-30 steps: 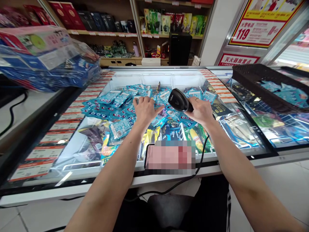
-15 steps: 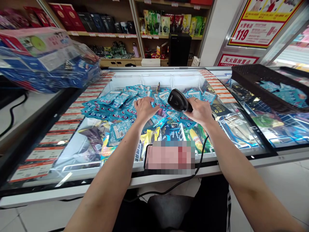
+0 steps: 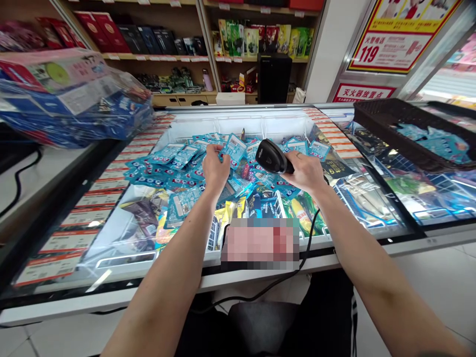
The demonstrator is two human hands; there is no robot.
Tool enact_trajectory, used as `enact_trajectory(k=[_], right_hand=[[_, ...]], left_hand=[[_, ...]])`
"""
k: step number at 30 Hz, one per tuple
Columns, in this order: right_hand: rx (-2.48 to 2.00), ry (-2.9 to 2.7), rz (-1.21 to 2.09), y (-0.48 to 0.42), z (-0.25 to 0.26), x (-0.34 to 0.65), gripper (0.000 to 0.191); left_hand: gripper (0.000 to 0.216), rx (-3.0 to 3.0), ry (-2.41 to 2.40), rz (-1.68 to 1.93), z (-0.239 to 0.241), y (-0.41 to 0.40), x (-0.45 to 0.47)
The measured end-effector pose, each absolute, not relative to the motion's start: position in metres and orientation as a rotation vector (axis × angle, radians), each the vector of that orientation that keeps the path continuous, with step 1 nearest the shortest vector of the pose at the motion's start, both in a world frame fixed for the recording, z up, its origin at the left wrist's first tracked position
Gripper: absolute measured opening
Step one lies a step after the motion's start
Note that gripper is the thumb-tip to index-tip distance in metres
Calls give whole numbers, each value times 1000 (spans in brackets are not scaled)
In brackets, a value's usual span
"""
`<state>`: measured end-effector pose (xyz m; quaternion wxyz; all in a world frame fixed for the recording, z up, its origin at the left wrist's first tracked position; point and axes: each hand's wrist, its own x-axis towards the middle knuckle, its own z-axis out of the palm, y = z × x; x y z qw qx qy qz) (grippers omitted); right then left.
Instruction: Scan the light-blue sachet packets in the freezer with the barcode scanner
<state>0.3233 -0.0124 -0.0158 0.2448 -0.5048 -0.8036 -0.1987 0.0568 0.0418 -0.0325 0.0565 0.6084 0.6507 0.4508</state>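
Note:
My left hand (image 3: 215, 168) is closed on a small blue packet (image 3: 235, 147), lifted off a heap of like blue packets (image 3: 174, 163) on the glass lid of a chest freezer (image 3: 122, 238). My right hand (image 3: 305, 173) grips a black corded barcode scanner (image 3: 270, 156), whose head points left at the lifted packet. The scanner's black cable (image 3: 310, 238) runs down past the freezer's front edge.
A phone with a blurred screen (image 3: 260, 244) lies at the freezer's near edge. A black plastic basket (image 3: 409, 129) holding more blue packets sits at right. Wrapped boxes (image 3: 70, 99) are stacked on the left counter. Shelves of goods (image 3: 167, 44) stand behind.
My left hand went from lying flat on the heap to closing on one blue packet and raising it toward the scanner. The right hand with the scanner shifted slightly.

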Motion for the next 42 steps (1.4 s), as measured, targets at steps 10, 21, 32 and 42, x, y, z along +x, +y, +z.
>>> enact_trajectory(k=[10,21,32,42], right_hand=[[-1343,-2236,-534,-14,-14,320,33],[-1294,-2247,-548,-15,-15,319,32],[-1284,-2264,-528,-14,-15,319,34],[-1304,-2275,-527,-15,-13,318,32]], left_hand=[[33,2083,1921,1359,-26,26,63],[33,2115,1954,1301,-23,24,64],[34,2134,1953,1270,-24,24,65],[34,2114,1950,1272,-24,24,65]])
